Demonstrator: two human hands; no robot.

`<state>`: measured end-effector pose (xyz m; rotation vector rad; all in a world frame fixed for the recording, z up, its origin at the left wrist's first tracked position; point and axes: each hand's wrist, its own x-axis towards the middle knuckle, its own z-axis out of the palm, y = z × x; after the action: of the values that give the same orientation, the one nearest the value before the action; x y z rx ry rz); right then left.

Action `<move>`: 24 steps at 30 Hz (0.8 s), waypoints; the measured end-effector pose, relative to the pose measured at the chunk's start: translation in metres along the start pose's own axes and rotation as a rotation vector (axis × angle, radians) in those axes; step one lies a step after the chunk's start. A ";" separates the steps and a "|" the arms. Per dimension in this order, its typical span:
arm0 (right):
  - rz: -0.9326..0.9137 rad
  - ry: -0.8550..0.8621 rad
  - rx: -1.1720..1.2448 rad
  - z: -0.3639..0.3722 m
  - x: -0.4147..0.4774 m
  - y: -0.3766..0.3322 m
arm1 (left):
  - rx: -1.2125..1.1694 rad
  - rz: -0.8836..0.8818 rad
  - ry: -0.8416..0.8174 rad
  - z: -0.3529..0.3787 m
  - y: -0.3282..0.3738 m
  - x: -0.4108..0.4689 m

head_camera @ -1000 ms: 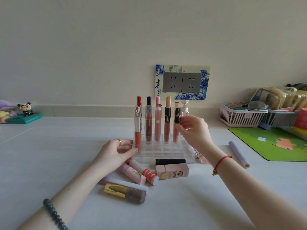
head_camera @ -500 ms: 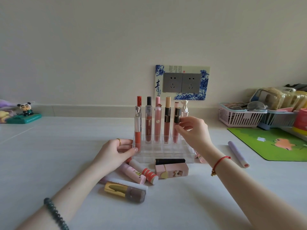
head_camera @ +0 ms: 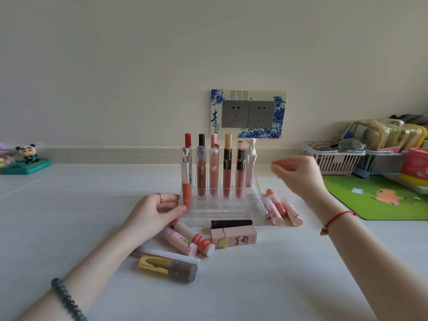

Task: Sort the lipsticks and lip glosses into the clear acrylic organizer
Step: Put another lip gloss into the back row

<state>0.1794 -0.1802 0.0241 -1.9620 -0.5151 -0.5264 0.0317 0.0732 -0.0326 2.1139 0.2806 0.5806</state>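
Observation:
The clear acrylic organizer (head_camera: 231, 208) stands mid-table with several lip glosses upright in its back row, the rightmost a pale pink tube (head_camera: 249, 166). My left hand (head_camera: 154, 210) rests against the organizer's front left corner, thumb on its wall. My right hand (head_camera: 298, 173) hovers to the right of the organizer, fingers loosely curled and holding nothing. Loose on the table lie a pink square lipstick (head_camera: 234, 238), a black tube (head_camera: 231, 224), a gold-capped brown one (head_camera: 168, 269), pink tubes (head_camera: 180, 242) in front, and three pink tubes (head_camera: 281, 209) on the right.
A green mat (head_camera: 379, 198) lies at the right, with white and blue baskets (head_camera: 333, 162) of glasses and cases behind it. A panda figure (head_camera: 27, 156) sits far left. A wall socket (head_camera: 249, 113) is behind the organizer.
My right hand has let go of the rightmost gloss in the back row and moved right, away from the organizer. My left hand stays at the front left corner.

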 end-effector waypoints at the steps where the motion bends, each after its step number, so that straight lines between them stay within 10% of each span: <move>1: 0.040 -0.035 -0.068 -0.003 -0.001 0.006 | -0.006 0.001 0.004 0.000 0.000 0.000; 24: 0.339 -0.563 -0.668 0.051 0.040 0.021 | -0.063 0.055 0.015 0.000 -0.005 0.001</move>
<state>0.2304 -0.1372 0.0107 -2.7910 -0.3515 0.1111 0.0326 0.0763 -0.0366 2.0621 0.2104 0.6297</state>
